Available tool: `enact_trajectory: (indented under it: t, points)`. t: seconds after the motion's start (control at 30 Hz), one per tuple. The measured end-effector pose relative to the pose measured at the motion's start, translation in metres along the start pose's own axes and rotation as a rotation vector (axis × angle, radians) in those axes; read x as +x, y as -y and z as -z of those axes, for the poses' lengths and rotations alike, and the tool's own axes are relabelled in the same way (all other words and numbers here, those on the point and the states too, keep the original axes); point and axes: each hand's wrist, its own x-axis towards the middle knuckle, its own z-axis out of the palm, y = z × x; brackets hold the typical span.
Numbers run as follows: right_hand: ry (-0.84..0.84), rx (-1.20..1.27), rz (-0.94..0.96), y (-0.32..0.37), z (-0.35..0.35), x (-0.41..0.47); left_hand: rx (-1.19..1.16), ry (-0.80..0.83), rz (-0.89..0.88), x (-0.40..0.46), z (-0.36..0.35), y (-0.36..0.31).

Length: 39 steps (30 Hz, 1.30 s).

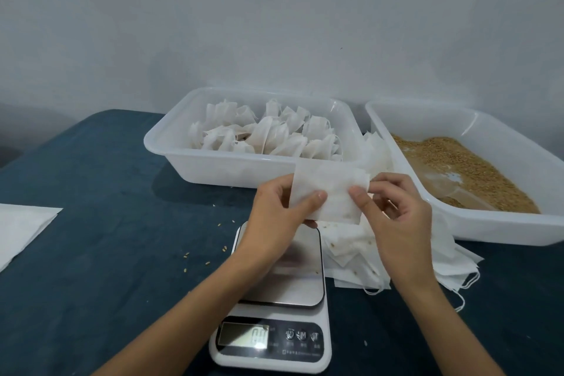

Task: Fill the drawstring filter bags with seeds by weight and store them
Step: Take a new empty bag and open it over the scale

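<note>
An empty white filter bag is held flat in the air above the kitchen scale. My left hand pinches its lower left part with thumb on top. My right hand pinches its right edge. The scale's steel platform is bare and its display is lit. A white tray behind holds several filled, tied bags. A second white tray at the right holds tan seeds. A pile of empty bags lies between the scale and the seed tray.
The table is covered in dark blue cloth, with a few loose seeds scattered left of the scale. A white sheet lies at the left edge. A plain grey wall stands behind the trays.
</note>
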Motion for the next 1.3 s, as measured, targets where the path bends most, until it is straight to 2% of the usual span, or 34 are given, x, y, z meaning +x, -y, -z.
enact_trajectory:
  t: [0.07,0.17,0.37,0.53,0.67,0.83,0.9,1.0,1.1,1.2,1.3]
  points:
    - [-0.033,-0.036,0.047,-0.002,0.002,-0.001,0.047,-0.009,-0.028,0.000,-0.001,0.005]
    - [0.042,0.035,0.063,0.001,-0.001,-0.005,0.074,-0.008,-0.042,0.000,-0.003,0.007]
    - [0.043,0.066,0.020,0.003,0.000,-0.005,-0.039,-0.113,-0.020,0.004,0.000,0.004]
    - [0.215,0.103,0.048,0.008,-0.001,-0.009,-0.091,-0.074,0.034,0.001,-0.001,-0.001]
    - [0.123,0.082,0.035,0.006,0.002,-0.007,-0.097,-0.136,0.053,0.004,0.001,0.000]
    - [0.213,0.041,0.160,0.012,0.000,-0.009,-0.100,-0.110,0.093,0.005,0.000,-0.002]
    - [0.185,-0.025,0.181,0.011,0.000,-0.009,-0.085,-0.120,0.080,0.006,0.002,-0.001]
    - [0.111,-0.021,0.129,0.008,0.002,-0.009,-0.012,-0.137,0.038,0.005,0.002,0.002]
    - [0.112,0.074,0.072,0.009,0.002,-0.011,0.056,-0.121,0.011,0.003,-0.002,0.003]
    - [0.164,0.054,0.172,0.012,-0.001,-0.011,-0.015,-0.106,0.050,0.002,-0.002,0.001]
    - [0.196,-0.105,0.348,0.011,-0.002,-0.010,-0.071,-0.093,0.096,0.002,0.001,-0.004]
